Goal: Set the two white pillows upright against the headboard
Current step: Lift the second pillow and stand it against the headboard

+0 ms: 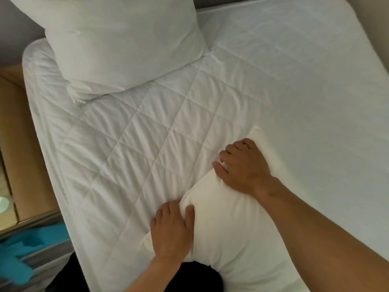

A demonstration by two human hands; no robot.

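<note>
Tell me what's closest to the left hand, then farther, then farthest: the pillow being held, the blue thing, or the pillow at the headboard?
From the left hand:
1. Held pillow, touching it on the right.
2. Blue thing, off the bed at lower left.
3. Headboard pillow, far up at the top.

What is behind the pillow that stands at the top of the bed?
Behind the far pillow a dark headboard shows at the left and top. The pillow hides where they meet, so contact cannot be confirmed.

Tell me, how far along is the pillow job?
About halfway. One pillow already leans at the head of the bed. The second pillow is in hand near the foot, gripped by the left hand and right hand. It still needs carrying up to the empty side.
</note>
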